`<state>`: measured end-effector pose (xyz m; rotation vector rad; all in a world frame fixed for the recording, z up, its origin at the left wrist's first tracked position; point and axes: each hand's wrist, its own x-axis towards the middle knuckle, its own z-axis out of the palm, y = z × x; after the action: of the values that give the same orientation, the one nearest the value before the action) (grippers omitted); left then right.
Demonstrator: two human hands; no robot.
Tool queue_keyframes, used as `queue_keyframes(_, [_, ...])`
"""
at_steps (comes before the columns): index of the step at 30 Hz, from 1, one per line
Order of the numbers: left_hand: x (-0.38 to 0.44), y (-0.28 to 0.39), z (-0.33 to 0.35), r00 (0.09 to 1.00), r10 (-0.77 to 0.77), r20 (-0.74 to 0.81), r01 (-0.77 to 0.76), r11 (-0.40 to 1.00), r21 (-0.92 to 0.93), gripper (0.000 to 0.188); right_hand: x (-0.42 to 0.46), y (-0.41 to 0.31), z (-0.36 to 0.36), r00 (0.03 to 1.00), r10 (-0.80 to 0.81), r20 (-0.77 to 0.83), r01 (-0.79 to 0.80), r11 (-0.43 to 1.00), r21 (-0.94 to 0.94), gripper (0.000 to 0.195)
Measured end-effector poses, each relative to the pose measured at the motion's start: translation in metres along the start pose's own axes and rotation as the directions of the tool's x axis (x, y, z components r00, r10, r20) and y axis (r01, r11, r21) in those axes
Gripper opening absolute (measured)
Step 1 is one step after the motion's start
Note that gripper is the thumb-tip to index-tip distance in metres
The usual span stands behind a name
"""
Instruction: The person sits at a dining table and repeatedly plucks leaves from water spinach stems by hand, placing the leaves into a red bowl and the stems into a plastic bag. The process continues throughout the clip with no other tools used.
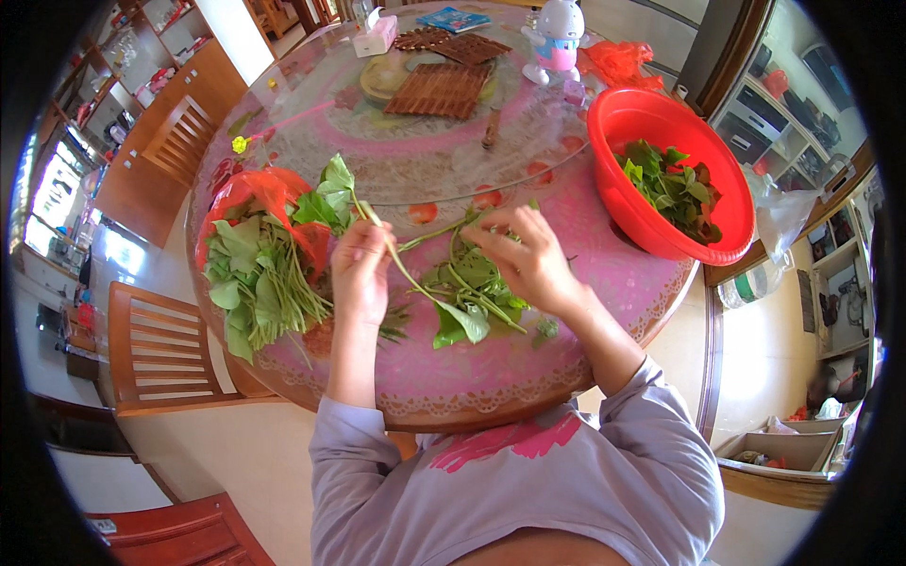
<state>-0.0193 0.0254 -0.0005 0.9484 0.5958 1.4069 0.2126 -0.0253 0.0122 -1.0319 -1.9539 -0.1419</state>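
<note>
My left hand [363, 265] pinches a pale green leaf stalk [403, 265] near its upper end; a broad leaf [460, 323] hangs at the stalk's lower end. Over a loose heap of leafy stems [488, 283] is my right hand [527, 258], fingers bent; whether anything lies between its fingertips is unclear. Left of my left hand, a thick bunch of leafy greens [262, 276] spills out of a red plastic bag [265, 187]. A red plastic basin [669, 240] with picked green leaves [669, 187] inside stands at the table's right edge.
The round table [481, 393] has a glass turntable [425, 166] bearing woven mats [439, 90], a tissue box [375, 37] and a knife-like handled object [490, 129]. A toy figure [557, 42] and a red bag [623, 62] lie behind the basin. A wooden chair [166, 347] stands at left.
</note>
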Motion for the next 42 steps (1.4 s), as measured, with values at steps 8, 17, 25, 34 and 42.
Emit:
queue_keyframes(8, [-0.018, -0.026, 0.023, 0.937, -0.269, 0.221, 0.235, 0.958, 0.165, 0.019, -0.004, -0.02, 0.006, 0.957, -0.27, 0.102, 0.259, 0.96, 0.107, 0.018])
queue_keyframes(17, [-0.023, -0.008, 0.036, 0.906, -0.083, 0.415, -0.309, 0.539, 0.784, 0.016, -0.006, 0.007, 0.0, 0.98, -0.098, 0.174, 0.099, 0.995, 0.003, 0.014])
queue_keyframes(25, [-0.022, -0.011, 0.037, 0.909, 0.029, 0.415, -0.354, 0.577, 0.736, 0.008, -0.004, -0.006, 0.003, 0.841, 0.46, 0.284, -0.539, 0.668, 0.513, 0.004])
queue_keyframes(34, [-0.028, -0.017, 0.045, 0.928, 0.06, 0.368, -0.314, 0.658, 0.684, 0.008, -0.008, -0.005, 0.012, 0.627, 0.625, 0.465, -0.615, 0.031, 0.788, 0.009])
queue_keyframes(42, [-0.023, -0.019, 0.036, 0.933, 0.02, 0.358, -0.281, 0.662, 0.695, 0.007, -0.009, 0.058, -0.043, 0.762, 0.647, -0.025, 0.019, 0.016, 1.0, 0.01])
